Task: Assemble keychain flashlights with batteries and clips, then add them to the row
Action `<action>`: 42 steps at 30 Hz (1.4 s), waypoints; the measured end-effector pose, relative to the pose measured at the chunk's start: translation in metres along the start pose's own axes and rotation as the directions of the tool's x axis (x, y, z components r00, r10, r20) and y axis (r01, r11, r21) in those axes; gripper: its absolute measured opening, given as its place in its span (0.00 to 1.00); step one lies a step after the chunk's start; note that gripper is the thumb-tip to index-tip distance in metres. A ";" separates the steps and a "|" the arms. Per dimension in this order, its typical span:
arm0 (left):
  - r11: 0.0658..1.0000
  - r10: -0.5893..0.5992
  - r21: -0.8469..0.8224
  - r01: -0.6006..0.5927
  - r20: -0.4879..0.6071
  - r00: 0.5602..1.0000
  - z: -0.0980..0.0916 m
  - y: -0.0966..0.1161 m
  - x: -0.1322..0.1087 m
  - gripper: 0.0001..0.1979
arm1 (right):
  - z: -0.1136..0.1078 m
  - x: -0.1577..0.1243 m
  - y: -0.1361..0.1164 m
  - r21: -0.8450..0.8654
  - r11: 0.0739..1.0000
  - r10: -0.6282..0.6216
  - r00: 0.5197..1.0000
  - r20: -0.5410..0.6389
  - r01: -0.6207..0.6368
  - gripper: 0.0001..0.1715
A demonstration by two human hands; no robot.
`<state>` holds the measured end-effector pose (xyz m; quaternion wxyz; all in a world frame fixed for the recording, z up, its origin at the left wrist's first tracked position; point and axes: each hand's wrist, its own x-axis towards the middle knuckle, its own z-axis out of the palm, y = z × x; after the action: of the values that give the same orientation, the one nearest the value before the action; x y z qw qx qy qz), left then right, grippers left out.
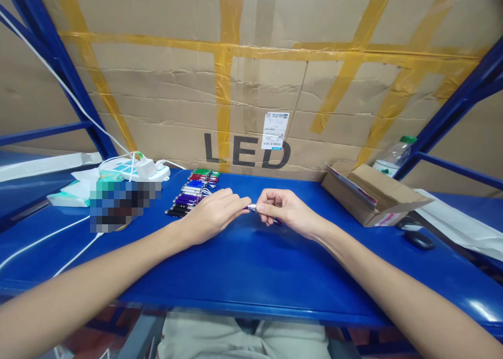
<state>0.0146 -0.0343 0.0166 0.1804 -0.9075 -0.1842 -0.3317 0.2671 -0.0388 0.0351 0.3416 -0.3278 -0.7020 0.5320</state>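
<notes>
My left hand [215,212] and my right hand [283,210] meet over the middle of the blue table. Between them is a slim purple-and-silver metal tube [252,207], like a small keychain flashlight. The left fingers close on its left end, and the right thumb and forefinger pinch its silver part. A dark purple piece [277,221] pokes out below the right fingers; most of the tube is hidden. Behind my left hand lies a row of similar small pen-like tubes [187,199] in green, red, blue, silver, purple and black, several with metal clips or straps.
A blue table [251,275] stands against a big taped carton [176,97] marked LED. On the right are an open cardboard box [353,202], a green-capped bottle [395,157] and a black mouse-like object [418,240]. A white power strip [133,169] with cables lies left, beside a blurred-out item.
</notes>
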 end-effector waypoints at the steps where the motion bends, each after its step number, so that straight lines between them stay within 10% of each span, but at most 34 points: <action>1: 1.000 0.013 0.028 -0.013 -0.003 1.000 0.000 -0.001 0.000 0.13 | 0.000 0.000 0.000 0.030 0.999 0.016 1.000 0.004 -0.016 0.23; 9: 0.994 0.060 0.095 -0.058 -0.024 0.998 -0.001 -0.002 -0.002 0.13 | 0.001 0.000 0.000 0.281 0.949 0.125 0.989 0.077 -0.142 0.22; 20: 0.903 -0.313 -0.259 0.342 0.149 0.938 0.012 0.006 -0.001 0.14 | -0.004 0.003 0.011 -0.246 0.960 -0.161 0.982 -0.099 0.132 0.17; 31: 0.653 -0.452 -0.488 0.579 0.362 0.815 0.008 0.010 0.004 0.17 | -0.012 -0.005 0.017 -0.746 0.540 -0.456 0.880 0.129 0.389 0.13; 42: 0.834 -0.342 -0.331 0.440 0.316 0.885 0.009 0.004 -0.003 0.19 | -0.003 -0.003 0.011 -0.551 0.797 -0.286 0.958 0.017 0.247 0.11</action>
<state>0.0190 -0.0339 0.0073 -0.1020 -0.9010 -0.3172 -0.2779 0.2723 -0.0379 0.0245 0.3285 -0.3272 -0.8517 0.2443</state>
